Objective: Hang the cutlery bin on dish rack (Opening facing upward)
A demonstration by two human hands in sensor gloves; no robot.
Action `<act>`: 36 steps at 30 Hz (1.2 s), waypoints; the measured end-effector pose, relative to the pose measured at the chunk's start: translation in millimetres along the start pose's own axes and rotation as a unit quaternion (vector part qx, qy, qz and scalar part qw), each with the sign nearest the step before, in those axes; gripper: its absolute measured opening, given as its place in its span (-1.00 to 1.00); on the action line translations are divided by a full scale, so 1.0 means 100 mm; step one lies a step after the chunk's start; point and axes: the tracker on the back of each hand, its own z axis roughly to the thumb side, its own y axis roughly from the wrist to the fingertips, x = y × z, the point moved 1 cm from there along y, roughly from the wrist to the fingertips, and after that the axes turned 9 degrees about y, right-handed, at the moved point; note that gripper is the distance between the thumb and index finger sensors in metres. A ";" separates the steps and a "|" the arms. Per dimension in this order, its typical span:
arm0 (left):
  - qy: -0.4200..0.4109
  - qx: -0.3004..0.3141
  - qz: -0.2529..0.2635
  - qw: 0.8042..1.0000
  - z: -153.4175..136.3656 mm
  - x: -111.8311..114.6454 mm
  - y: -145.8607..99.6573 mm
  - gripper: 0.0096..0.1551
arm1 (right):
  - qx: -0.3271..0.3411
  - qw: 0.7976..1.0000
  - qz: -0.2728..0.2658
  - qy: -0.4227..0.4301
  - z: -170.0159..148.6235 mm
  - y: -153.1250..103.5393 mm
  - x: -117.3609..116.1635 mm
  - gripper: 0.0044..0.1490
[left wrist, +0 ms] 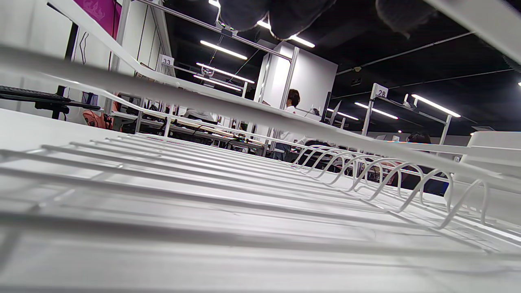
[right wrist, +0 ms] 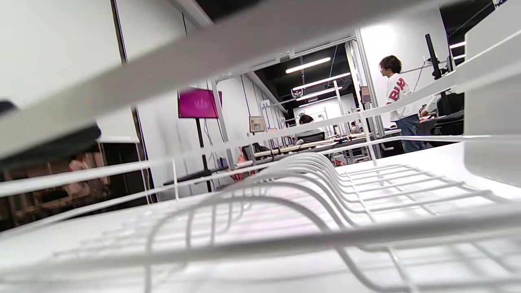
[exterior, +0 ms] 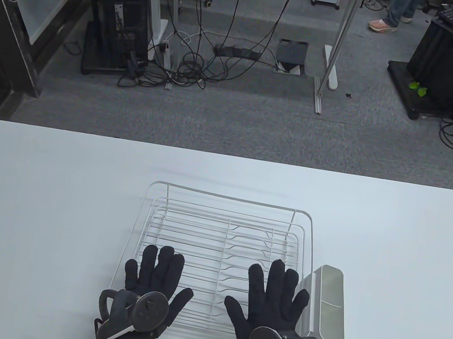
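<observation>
White wire rack point(exterior: 219, 237) sits on a white counter point(exterior: 32, 189). Bin point(exterior: 328, 301), pale metal w/ a divider, hangs on the rack's right side, opening up, so the task looks done. Left hand point(exterior: 153, 283) and right hand point(exterior: 273, 303) lie flat over the rack's near edge, fingers spread, gripping nothing. Bin looks light, stiff and smooth, prob. slippery in gloves; best held by its long walls or rim, away from the rack-side hook edge.
</observation>
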 end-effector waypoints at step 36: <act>0.001 0.002 -0.002 1.000 0.00 0.00 0.00 -0.07 | -0.054 0.996 0.061 -0.022 -0.23 0.06 -0.24 -0.05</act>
